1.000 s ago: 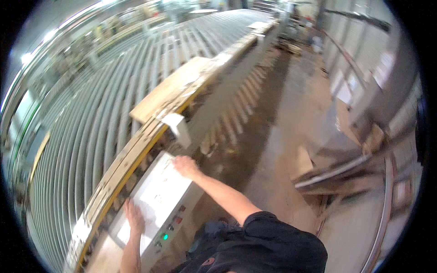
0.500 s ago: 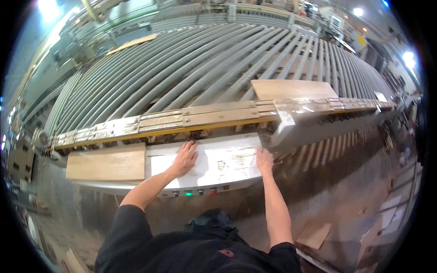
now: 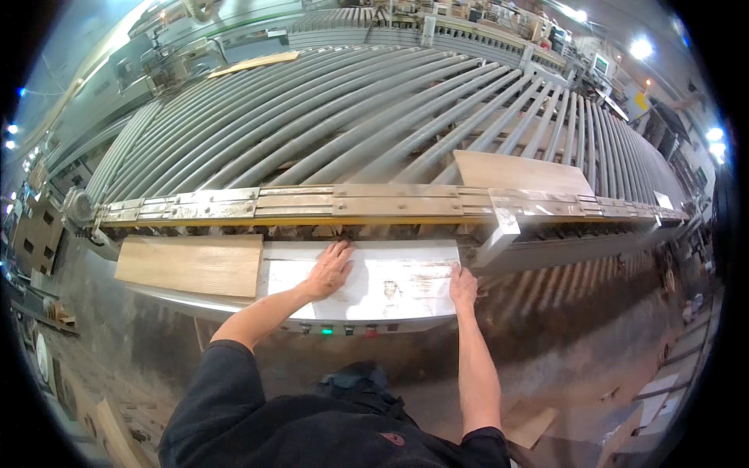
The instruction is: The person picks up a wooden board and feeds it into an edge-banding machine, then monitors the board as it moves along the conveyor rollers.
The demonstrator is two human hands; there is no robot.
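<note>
- While the left hand (image 3: 330,273) lies flat on the white cabinet top (image 3: 413,269), the right hand (image 3: 463,288), well apart, curls at its right edge (whether it grips, I can't tell).
- Left of them, a pale board (image 3: 191,265) lies on the same top.
- Beyond, a long rail (image 3: 398,200) and white bracket (image 3: 505,225) stand before grey rollers (image 3: 312,132) that bear another board (image 3: 523,173).

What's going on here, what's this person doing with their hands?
The person's left hand lies on top of a white control box, and the right hand is at the box's right edge. A green light is lit on its front. A wooden board lies to the left, with neither hand on it. Another board lies on the roller conveyor beyond.
</note>
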